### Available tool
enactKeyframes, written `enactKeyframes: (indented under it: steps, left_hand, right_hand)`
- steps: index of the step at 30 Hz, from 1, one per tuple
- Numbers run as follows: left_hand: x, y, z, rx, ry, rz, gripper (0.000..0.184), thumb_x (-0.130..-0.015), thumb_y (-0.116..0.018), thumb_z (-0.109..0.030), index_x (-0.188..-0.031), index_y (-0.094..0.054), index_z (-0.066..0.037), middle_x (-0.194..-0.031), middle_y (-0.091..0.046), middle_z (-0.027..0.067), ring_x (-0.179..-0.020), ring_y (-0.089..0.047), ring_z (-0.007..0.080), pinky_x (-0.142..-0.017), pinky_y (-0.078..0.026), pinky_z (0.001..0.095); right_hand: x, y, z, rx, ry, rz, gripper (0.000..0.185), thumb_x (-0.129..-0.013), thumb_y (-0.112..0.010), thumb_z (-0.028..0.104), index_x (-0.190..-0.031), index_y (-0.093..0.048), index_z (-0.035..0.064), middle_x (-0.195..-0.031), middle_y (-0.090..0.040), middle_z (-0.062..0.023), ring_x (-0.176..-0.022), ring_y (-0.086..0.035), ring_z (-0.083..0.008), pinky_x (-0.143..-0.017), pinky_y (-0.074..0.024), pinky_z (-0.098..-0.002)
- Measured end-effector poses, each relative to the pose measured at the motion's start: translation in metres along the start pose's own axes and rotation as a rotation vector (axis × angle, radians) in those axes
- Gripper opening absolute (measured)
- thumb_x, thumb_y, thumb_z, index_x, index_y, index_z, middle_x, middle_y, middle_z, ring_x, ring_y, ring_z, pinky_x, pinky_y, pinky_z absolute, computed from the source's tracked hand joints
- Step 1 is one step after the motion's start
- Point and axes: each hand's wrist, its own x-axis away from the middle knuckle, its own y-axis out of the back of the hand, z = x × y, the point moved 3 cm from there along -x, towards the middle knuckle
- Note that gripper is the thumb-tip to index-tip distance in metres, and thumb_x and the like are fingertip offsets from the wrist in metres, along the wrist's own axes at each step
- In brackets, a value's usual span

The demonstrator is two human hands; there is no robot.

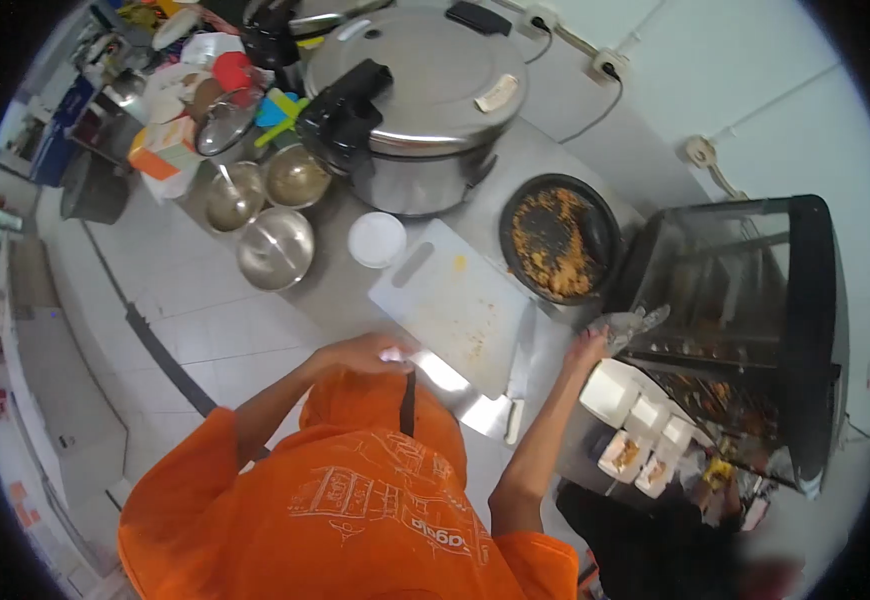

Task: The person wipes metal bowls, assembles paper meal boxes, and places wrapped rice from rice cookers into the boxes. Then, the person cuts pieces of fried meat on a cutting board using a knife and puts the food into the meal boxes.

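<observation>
My right hand (591, 345) is closed at a clear plastic piece (627, 328), just below the black pan (561, 240) of browned crumbly food. Close to the counter's front edge, my left hand (373, 354) has its fingers curled around something small and white (392, 355). Between my hands lies a white cutting board (452, 305) with orange crumbs on it. A knife (515, 410) rests along the board's right side, its pale handle toward me.
A large steel pressure cooker (420, 95) stands behind the board, with metal bowls (276, 249) and a white lid (377, 240) to its left. White food boxes (612, 390) and a glass display case (725, 300) are at the right. Another person (655, 550) in black is at the lower right.
</observation>
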Motion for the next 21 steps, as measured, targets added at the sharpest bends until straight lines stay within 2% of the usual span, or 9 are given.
enactKeyframes:
  steps: [3,5,7,8,11,15,18,20,21]
  left_hand:
    - [0.131,-0.01,0.136,0.211,0.645,0.098,0.095,-0.091,-0.053,-0.073,-0.163,-0.025,-0.018,-0.161,-0.035,0.0209,-0.147,-0.035,0.0365,-0.12,-0.031,0.0469]
    - [0.211,-0.024,0.121,0.27,0.9,0.112,0.107,-0.078,-0.039,-0.093,-0.163,-0.025,-0.03,-0.163,-0.035,0.0093,-0.13,-0.053,0.0337,-0.108,-0.04,0.0639]
    - [0.256,-0.067,0.147,0.537,1.1,0.047,0.104,-0.075,-0.037,-0.095,-0.16,-0.029,-0.036,-0.162,-0.037,0.0089,-0.118,-0.058,0.0338,-0.103,-0.045,0.0593]
    - [0.259,-0.081,0.154,0.735,1.109,-0.052,0.102,-0.077,-0.037,-0.093,-0.159,-0.03,-0.033,-0.161,-0.038,0.0094,-0.119,-0.058,0.0333,-0.103,-0.046,0.058]
    - [0.233,-0.103,0.176,1.366,1.014,-0.34,0.098,-0.082,-0.038,-0.089,-0.157,-0.035,-0.026,-0.158,-0.042,0.0109,-0.119,-0.058,0.032,-0.102,-0.047,0.0543]
    - [0.197,-0.048,0.188,1.585,0.875,-0.502,0.093,-0.089,-0.039,-0.082,-0.155,-0.041,-0.016,-0.154,-0.047,0.0129,-0.12,-0.058,0.0302,-0.101,-0.049,0.0493]
    - [0.183,0.055,0.11,0.473,0.614,-0.807,0.076,-0.1,-0.045,-0.065,-0.144,-0.051,-0.003,-0.141,-0.058,0.0123,-0.118,-0.061,0.0262,-0.097,-0.051,0.0408]
    - [0.158,0.147,0.01,0.113,0.207,-0.992,0.053,-0.1,-0.066,-0.029,-0.141,-0.049,0.0,-0.134,-0.06,0.0125,-0.117,-0.059,0.0232,-0.102,-0.045,0.0356]
    - [0.148,0.183,-0.041,0.068,0.089,-1.111,0.051,-0.099,-0.063,-0.011,-0.146,-0.045,-0.001,-0.129,-0.061,0.0124,-0.119,-0.06,0.0217,-0.101,-0.047,0.0383]
  right_hand:
    - [0.045,-0.02,0.02,0.237,-0.086,-0.203,0.051,-0.1,-0.058,0.021,-0.138,-0.045,-0.0093,-0.141,-0.053,-0.02,-0.121,-0.056,-0.0302,-0.103,-0.0459,-0.0427]
    - [0.023,-0.016,0.001,0.51,0.056,-0.137,0.05,-0.099,-0.059,0.022,-0.138,-0.046,-0.0075,-0.14,-0.054,-0.0189,-0.121,-0.056,-0.0312,-0.103,-0.0457,-0.0439]
    - [0.004,-0.017,-0.009,0.869,0.268,-0.002,0.049,-0.1,-0.057,0.023,-0.139,-0.046,-0.0057,-0.141,-0.053,-0.0183,-0.125,-0.054,-0.0325,-0.105,-0.0441,-0.0459]
    - [0.005,-0.015,-0.018,0.579,0.114,0.069,0.051,-0.101,-0.055,0.024,-0.141,-0.045,-0.0053,-0.144,-0.051,-0.0183,-0.127,-0.052,-0.0325,-0.106,-0.0432,-0.0465]
    - [-0.017,-0.018,-0.023,-0.323,-0.268,0.131,0.057,-0.105,-0.05,0.03,-0.15,-0.038,-0.0026,-0.152,-0.046,-0.0173,-0.128,-0.049,-0.0285,-0.107,-0.0405,-0.0454]
    - [0.047,-0.007,-0.006,-0.031,-0.249,-0.133,0.05,-0.103,-0.055,0.027,-0.144,-0.048,0.0001,-0.14,-0.055,-0.0138,-0.119,-0.052,-0.0241,-0.099,-0.0439,-0.0397]
    - [0.102,-0.003,0.016,0.224,-0.179,-0.304,0.042,-0.1,-0.061,0.022,-0.136,-0.056,0.0017,-0.124,-0.064,-0.012,-0.105,-0.058,-0.0223,-0.083,-0.0481,-0.0353]
    - [0.058,0.008,-0.007,0.27,0.004,-0.264,0.039,-0.096,-0.067,0.019,-0.13,-0.061,0.002,-0.115,-0.069,-0.0102,-0.094,-0.062,-0.021,-0.071,-0.0478,-0.0317]
    - [0.011,0.028,-0.039,0.021,0.427,-0.08,0.035,-0.092,-0.073,0.018,-0.123,-0.064,0.0042,-0.107,-0.071,-0.0068,-0.082,-0.064,-0.0175,-0.063,-0.0465,-0.0291]
